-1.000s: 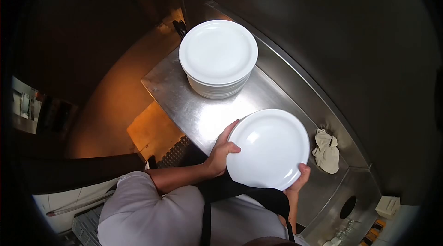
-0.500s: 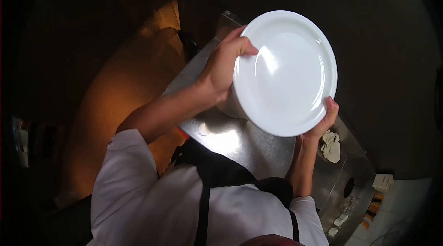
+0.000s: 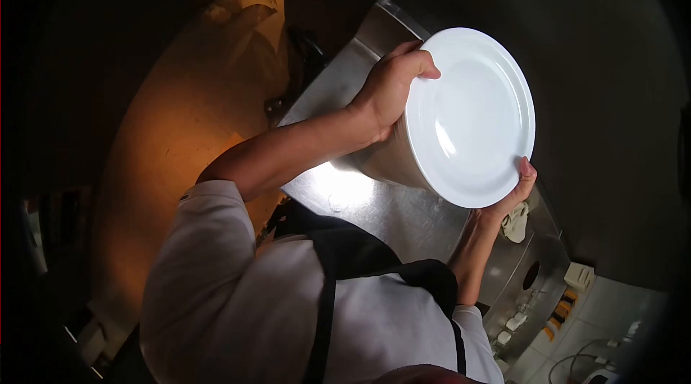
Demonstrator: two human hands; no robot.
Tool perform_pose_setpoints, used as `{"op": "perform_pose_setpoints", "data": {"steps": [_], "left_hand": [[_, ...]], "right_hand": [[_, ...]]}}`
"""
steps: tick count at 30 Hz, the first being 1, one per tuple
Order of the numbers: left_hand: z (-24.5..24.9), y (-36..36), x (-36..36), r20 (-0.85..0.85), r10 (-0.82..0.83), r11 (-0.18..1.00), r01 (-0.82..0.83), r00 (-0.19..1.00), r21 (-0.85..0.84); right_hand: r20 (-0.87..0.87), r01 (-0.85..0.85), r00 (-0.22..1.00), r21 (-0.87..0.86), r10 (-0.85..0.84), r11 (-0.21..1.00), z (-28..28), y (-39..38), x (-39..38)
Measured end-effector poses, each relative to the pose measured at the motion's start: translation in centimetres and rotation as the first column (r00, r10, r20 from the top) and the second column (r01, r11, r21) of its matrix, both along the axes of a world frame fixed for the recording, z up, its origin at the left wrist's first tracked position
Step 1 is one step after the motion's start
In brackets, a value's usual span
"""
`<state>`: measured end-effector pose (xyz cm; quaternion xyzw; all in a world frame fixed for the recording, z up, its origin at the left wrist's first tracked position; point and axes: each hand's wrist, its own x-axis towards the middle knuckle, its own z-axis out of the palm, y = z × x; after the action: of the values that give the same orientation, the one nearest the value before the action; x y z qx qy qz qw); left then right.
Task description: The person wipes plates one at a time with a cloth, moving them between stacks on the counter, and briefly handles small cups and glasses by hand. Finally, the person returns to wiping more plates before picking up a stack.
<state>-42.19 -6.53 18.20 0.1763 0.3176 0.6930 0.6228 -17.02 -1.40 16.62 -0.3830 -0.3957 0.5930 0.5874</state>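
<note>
A round white plate [image 3: 471, 121] is held up, tilted, with its inner face toward the camera. My left hand [image 3: 392, 89] grips its upper left rim, the thumb lying over the edge. On the lower right rim is my right hand [image 3: 512, 193], thumb on the front and fingers behind. Whether more plates lie behind this one is hidden. Below the plate spreads a shiny metal counter [image 3: 403, 218] with a bright reflection.
A crumpled cloth [image 3: 515, 224] lies on the metal surface at the right. Small white items [image 3: 515, 321] stand near a dark round hole [image 3: 531, 275]. A white box [image 3: 579, 276] is by the tiled wall [image 3: 619, 312]. An orange-lit surface [image 3: 187, 125] is at the left.
Both hands and the plate have shifted right in the view, the left hand most. The plate is turned more sideways and looks narrower. The whole view has shifted slightly.
</note>
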Motion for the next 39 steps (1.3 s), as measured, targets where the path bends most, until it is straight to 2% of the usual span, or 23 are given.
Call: {"op": "perform_pose_setpoints", "data": {"steps": [6,9,12,16,18,21,27,30,33,36,39], "left_hand": [[0.1,0.6,0.3,-0.048,0.011,1.0,-0.011,0.999,0.004],[0.1,0.5,0.4,-0.022,0.009,1.0,-0.01,1.0,-0.013],[0.6,0.5,0.4,-0.045,0.025,0.999,-0.026,0.999,-0.02],[0.4,1.1,0.1,-0.06,0.036,0.999,-0.038,0.998,-0.034],[0.8,0.9,-0.1,-0.024,-0.002,0.998,0.001,1.0,-0.06],[0.1,1.5,-0.2,0.017,-0.041,0.998,0.042,0.999,-0.054],[0.7,2.0,-1.4,0.036,-0.109,0.99,0.112,0.993,-0.088],[0.4,2.3,-1.1,0.038,-0.098,0.992,0.1,0.994,-0.073],[0.1,2.4,-1.1,0.017,-0.085,0.993,0.086,0.996,-0.08],[0.8,2.5,-1.2,0.006,-0.112,0.99,0.112,0.994,-0.086],[1.7,2.4,-1.3,-0.015,-0.141,0.985,0.139,0.99,-0.107]], "right_hand": [[0.059,0.078,0.995,-0.013,-0.077,0.997,-1.0,0.5,0.8],[0.047,-0.004,0.999,-0.012,0.005,1.0,-0.9,0.4,1.3],[0.039,0.11,0.993,-0.032,-0.108,0.993,0.6,-0.7,-1.0],[0.07,0.114,0.991,0.033,-0.116,0.993,-0.9,-0.1,0.7],[0.107,0.072,0.991,0.026,-0.074,0.997,-1.5,-0.2,1.9],[0.133,0.182,0.974,0.01,-0.181,0.983,-0.8,-0.8,1.0],[0.145,0.197,0.972,-0.083,-0.183,0.977,1.7,-2.2,-1.4],[0.179,0.257,0.952,-0.022,-0.249,0.966,0.2,-1.6,0.2],[0.175,0.172,0.971,-0.046,-0.162,0.984,0.8,-1.5,0.4],[0.273,0.119,0.957,-0.053,-0.1,0.991,1.2,-1.7,0.6],[0.266,0.238,0.942,-0.096,-0.206,0.966,1.9,-2.4,-1.0]]}}
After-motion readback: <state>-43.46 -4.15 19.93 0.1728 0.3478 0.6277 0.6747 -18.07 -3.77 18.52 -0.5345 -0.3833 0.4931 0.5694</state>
